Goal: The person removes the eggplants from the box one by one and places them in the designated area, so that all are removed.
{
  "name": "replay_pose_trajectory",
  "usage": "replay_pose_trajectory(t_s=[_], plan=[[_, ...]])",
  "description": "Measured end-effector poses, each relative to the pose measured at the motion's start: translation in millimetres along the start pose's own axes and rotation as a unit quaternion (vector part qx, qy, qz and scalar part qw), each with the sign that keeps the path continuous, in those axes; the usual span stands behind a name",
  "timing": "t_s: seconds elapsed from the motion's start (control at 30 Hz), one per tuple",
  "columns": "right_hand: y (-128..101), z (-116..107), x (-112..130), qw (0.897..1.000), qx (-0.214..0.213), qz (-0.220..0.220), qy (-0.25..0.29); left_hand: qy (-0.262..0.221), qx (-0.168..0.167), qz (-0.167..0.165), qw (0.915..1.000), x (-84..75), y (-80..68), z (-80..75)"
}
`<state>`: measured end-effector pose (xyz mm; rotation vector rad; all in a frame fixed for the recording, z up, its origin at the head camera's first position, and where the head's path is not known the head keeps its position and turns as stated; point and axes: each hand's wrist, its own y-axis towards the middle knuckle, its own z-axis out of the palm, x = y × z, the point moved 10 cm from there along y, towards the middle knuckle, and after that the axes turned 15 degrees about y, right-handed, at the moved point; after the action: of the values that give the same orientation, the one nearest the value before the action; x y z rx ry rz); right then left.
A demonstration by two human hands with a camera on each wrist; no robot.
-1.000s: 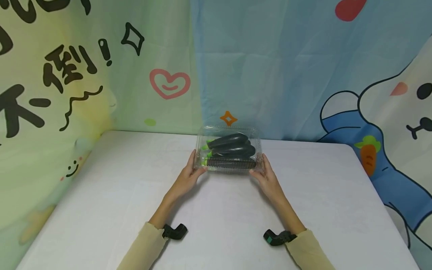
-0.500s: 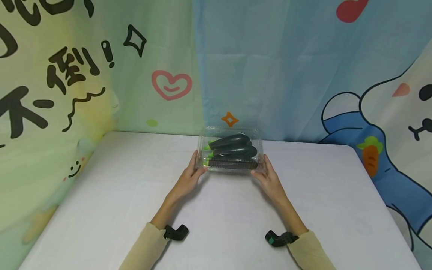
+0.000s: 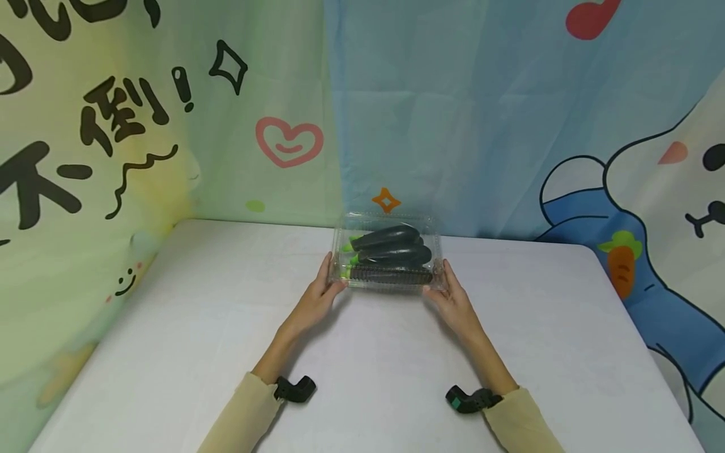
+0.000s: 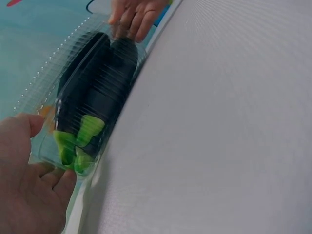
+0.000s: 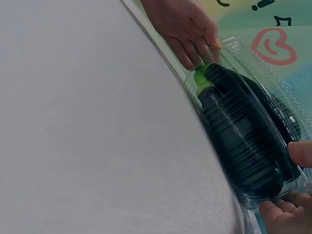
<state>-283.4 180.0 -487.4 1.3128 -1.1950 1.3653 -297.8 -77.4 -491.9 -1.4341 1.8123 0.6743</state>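
Observation:
A clear plastic clamshell box point(image 3: 429, 231) is at the far side of the table in the head view. Several dark eggplants point(image 3: 391, 254) with bright green stem ends lie inside it, the green ends toward the left. My left hand point(image 3: 315, 298) grips the box's left end, thumb on the near edge and fingers beneath or beside it. The right hand point(image 3: 452, 304) holds the opposite end likewise. In the left wrist view, the left thumb and fingers point(image 4: 63, 183) are on either side of the box end. The right wrist view shows the right fingers point(image 5: 280, 212) under the other end.
A white-covered table point(image 3: 374, 365) stretches from beneath the arms to the backdrop point(image 3: 442, 113), a printed cloth with hearts, lettering and a cartoon animal. The table's far edge runs close behind the box. Each wrist carries a black camera point(image 3: 296, 389).
Compared with the earlier frames, the view has shifted very slightly, and box and hands appear a few pixels further right. Both hands keep the same hold on the box.

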Motion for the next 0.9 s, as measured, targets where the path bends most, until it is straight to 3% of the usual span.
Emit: replay_pose_trajectory(t_s=[0.53, 0.8, 0.9], plan=[[-1.4, 1.7, 2.5, 0.998, -0.001, -0.016, -0.066, -0.006, 0.01, 0.016, 0.9998, -1.3, 0.0, -0.2], [-4.6, -8.3, 6.7, 0.998, -0.058, -0.002, -0.022, 0.001, 0.005, 0.017, 0.9998, -2.2, -0.1, -1.7], [-5.6, -9.7, 7.4, 0.997, -0.077, -0.006, -0.02, -0.003, 0.018, 0.015, 0.9997, -6.7, -1.6, -2.6]])
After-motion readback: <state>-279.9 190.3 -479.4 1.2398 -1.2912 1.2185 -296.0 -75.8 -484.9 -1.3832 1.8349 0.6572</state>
